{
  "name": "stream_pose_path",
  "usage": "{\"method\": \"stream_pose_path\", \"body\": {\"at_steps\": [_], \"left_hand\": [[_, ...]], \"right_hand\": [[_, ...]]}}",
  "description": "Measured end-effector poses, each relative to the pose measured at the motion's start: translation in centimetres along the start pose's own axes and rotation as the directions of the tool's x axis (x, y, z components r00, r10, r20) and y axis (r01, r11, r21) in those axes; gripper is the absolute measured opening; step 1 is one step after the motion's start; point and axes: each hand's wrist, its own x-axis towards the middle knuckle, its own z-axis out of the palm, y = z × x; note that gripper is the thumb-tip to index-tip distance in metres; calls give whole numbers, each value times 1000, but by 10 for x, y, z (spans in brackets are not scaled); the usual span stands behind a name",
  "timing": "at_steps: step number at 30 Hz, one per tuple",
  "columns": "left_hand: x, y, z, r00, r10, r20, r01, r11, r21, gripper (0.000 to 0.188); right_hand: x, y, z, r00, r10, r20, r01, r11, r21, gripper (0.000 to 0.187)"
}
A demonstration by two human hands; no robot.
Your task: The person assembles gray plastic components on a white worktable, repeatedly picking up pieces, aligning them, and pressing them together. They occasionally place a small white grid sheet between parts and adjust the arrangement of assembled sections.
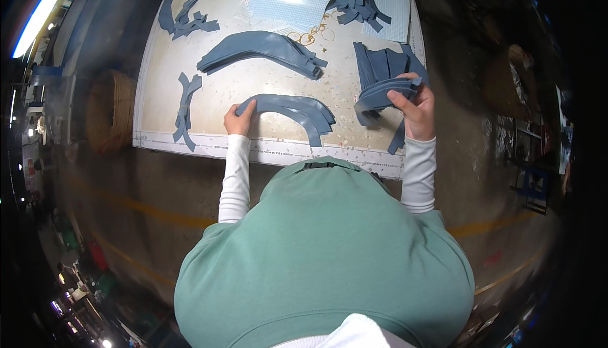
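Between the left fingers [234, 110] and thumb is pinched the left end of a curved blue-grey stack [288, 104] on the tabletop [158, 88]. The right fingers [426, 94] grasp a strip bundle [383, 93]; just beyond them spreads a fanned pile [387, 63]. Beyond the left fingers lies a thicker stack [259, 46], and to their left a crossed bundle [184, 108].
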Motion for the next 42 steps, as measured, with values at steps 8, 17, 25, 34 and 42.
{"method": "stream_pose_path", "body": {"at_steps": [8, 17, 25, 34, 42], "left_hand": [[-33, 63, -7, 937, 332, 109, -343, 932, 114, 36], [-75, 145, -4, 510, 133, 850, 556, 702, -444, 48], [-60, 152, -30, 406, 179, 896, 70, 972, -226, 27], [-44, 102, -47, 263, 65, 963, 62, 995, -84, 30], [-25, -13, -68, 716, 35, 697, -218, 960, 176, 25]], "right_hand": [[0, 4, 44, 995, -53, 86, 68, 981, -183, 26], [-25, 37, 123, 453, -546, 705, 889, 339, -309, 42], [26, 38, 99, 673, -387, 631, 726, 509, -462, 57], [27, 87, 82, 689, 222, 691, 401, 677, -617, 34], [-24, 145, 98, 794, 425, 435, 309, 335, -890, 41]]}}
